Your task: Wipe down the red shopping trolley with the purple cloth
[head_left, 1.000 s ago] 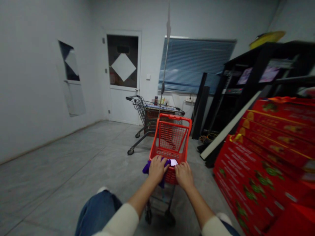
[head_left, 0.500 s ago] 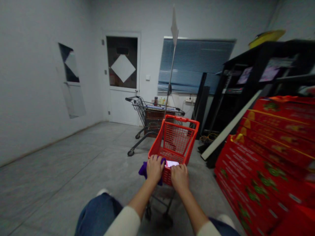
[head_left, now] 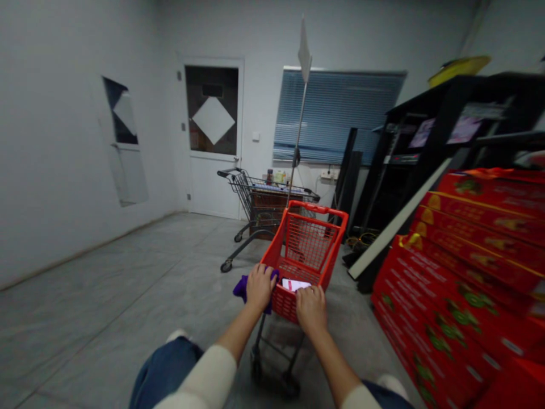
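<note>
Storeroom floor (head_left: 128, 272) is grey concrete. Left hand (head_left: 260, 287): fingers (head_left: 266, 274) curled together over the near rim of a red plastic shopping cart (head_left: 317, 208), on a bunched purple cloth (head_left: 240, 288). Right hand (head_left: 311, 309): fingers likewise closed on that rim, just beside a white card (head_left: 296, 284) inside the basket. Wire shopping cart (head_left: 251, 187) stands well ahead; red printed cartons (head_left: 451, 284) are stacked to the right.

Purple cloth (head_left: 242, 288): partly hidden under left hand (head_left: 260, 287) | white card (head_left: 296, 284): print too small to read | far wire cart (head_left: 264, 196): contents too small to tell | red cartons (head_left: 460, 272): cut off by right edge
</note>
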Motion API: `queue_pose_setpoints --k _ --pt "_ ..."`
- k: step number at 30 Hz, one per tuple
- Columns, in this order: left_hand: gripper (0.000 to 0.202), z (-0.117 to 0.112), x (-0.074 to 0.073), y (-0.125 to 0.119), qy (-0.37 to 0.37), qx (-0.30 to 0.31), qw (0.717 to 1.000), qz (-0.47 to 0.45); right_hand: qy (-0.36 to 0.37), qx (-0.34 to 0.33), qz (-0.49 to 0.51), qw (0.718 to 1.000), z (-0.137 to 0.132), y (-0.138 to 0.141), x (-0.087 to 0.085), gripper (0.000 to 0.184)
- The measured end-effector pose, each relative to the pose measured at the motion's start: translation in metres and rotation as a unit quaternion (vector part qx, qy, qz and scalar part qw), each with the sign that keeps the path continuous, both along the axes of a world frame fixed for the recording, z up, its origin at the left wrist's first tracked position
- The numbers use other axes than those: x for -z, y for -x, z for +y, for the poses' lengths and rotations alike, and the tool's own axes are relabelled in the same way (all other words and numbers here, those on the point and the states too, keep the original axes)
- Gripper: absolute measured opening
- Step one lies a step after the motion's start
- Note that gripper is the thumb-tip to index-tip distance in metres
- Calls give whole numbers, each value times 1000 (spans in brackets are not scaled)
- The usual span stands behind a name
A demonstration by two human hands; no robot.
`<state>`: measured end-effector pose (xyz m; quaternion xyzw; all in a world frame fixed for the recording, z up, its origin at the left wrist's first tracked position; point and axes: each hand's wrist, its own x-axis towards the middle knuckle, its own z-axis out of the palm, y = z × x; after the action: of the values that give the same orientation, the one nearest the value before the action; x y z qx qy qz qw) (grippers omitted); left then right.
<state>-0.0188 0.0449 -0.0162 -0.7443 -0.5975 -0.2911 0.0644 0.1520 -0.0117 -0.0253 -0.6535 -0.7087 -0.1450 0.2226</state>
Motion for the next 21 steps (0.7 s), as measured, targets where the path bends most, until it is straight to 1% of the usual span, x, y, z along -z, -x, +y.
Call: queue_pose_setpoints --k 2,5,7,8,9,11,15,17,19,21 --pt "23 -9 5 -16 -5 -4 1000 -15 0 4 6 1000 0 2 0 37" --pt "23 -22 13 -44 -17 9 999 -34 0 4 6 1000 0 -1 0 37" --pt "23 -27 17 -56 -23 17 999 -41 1 5 -1 1000 -1 -6 0 37" --pt "23 -28 18 -58 -25 25 999 -39 3 5 -6 1000 -1 -8 0 37" --pt "23 -27 18 -56 -26 35 999 -33 6 3 -12 1000 -1 -10 0 38" --pt "23 -22 16 -46 -25 48 998 -18 12 -5 -25 1000 -2 -13 -2 38" --pt "24 -6 10 -10 -15 16 1000 -16 15 -4 -26 1000 -1 -11 -3 38" --pt "25 -1 8 2 -14 9 1000 -17 12 -1 -18 1000 0 -7 -3 37" --pt "24 -1 7 4 -17 -3 1000 -20 6 2 -11 1000 1 -3 -1 36" --pt "24 -5 9 -5 -18 -18 999 -27 -1 6 -8 1000 2 -1 1 35"
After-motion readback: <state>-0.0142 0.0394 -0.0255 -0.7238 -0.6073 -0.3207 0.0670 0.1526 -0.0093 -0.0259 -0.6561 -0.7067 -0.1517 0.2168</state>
